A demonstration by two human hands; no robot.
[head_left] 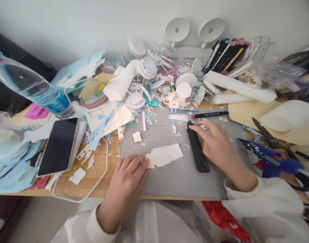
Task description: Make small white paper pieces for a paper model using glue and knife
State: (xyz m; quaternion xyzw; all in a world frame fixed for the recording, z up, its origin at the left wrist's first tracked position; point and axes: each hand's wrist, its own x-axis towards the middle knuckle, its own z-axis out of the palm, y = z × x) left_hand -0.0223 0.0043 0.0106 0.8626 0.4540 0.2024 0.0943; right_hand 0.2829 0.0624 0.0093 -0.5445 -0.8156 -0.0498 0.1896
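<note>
My left hand point(130, 173) rests near the front of the grey cutting mat point(169, 182), fingers close together. Its thumb and forefinger are closed on a small yellowish paper piece point(151, 164). Right beside them, a torn-edged white paper strip point(168, 154) lies flat, partly under the fingertips. A long black tool, seemingly a box cutter point(199, 150), lies lengthwise on the mat. Over its far end reaches my right hand point(217, 145), fingers apart and bent, the forefinger touching the tool's top. Beyond it sits a black pen point(210, 114) with a red end.
Paper scraps and a small cream square point(137, 136) dot the mat. Left are a phone point(58, 146), a white cable point(105, 168) and a water bottle point(35, 86). Scissors point(271, 138) and a blue glue gun point(263, 157) lie right. Paper crafts point(173, 104) crowd the back.
</note>
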